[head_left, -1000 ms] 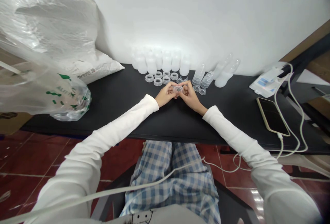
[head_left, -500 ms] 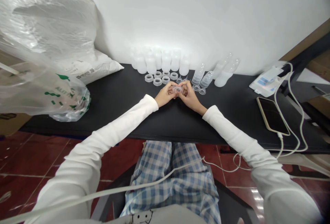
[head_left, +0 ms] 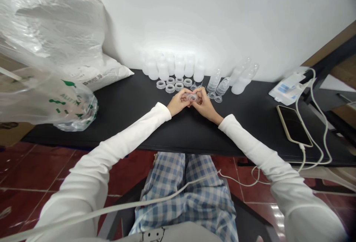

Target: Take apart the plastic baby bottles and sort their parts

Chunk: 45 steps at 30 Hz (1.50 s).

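Between my left hand (head_left: 178, 102) and my right hand (head_left: 204, 102) is a small translucent plastic ring (head_left: 191, 97), gripped from both sides with thumbs and fingers. Part of it is hidden by the fingers, and whether a nipple sits inside it I cannot tell. Just beyond my hands, several similar loose rings (head_left: 170, 88) lie in rows on the black table (head_left: 125, 123). Clear nipples (head_left: 218, 99) rest to the right of my right hand, near stacked clear caps (head_left: 214, 80).
Frosted bottles (head_left: 179, 65) stand along the wall, with two capped bottles (head_left: 244, 78) to the right. A phone (head_left: 294, 125) with a charging cable and a white packet (head_left: 287, 88) lie at the right. Plastic bags (head_left: 69, 101) fill the left end. A cable (head_left: 125, 205) crosses my lap.
Almost nothing differs. Both hands stay in place around the ring, with at most a slight shift of the fingers.
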Available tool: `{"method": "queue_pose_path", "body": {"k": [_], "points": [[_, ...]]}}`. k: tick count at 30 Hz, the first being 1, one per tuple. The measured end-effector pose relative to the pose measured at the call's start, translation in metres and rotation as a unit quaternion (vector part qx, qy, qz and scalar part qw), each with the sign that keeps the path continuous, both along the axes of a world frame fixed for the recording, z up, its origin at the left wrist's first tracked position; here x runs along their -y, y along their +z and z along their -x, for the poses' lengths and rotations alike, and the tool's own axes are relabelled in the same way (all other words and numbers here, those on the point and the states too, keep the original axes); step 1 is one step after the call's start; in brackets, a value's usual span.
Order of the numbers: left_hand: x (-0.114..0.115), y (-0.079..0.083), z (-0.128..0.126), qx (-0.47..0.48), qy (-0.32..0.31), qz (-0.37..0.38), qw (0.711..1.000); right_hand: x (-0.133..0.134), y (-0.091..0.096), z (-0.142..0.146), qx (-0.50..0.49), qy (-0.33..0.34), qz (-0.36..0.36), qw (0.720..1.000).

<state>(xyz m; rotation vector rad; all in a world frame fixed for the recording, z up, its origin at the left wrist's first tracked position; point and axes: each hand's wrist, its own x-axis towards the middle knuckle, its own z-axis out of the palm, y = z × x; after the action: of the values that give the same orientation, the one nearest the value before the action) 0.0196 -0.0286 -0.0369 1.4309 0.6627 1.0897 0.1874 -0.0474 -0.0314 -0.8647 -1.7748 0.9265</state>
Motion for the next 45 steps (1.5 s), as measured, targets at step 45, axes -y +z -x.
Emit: {"method": "queue_pose_path", "body": {"k": [45], "points": [[0.015,0.014,0.0,-0.117,0.08,-0.038,0.989,0.005,0.008,0.004,-0.026,-0.009,0.042,0.999]]}}
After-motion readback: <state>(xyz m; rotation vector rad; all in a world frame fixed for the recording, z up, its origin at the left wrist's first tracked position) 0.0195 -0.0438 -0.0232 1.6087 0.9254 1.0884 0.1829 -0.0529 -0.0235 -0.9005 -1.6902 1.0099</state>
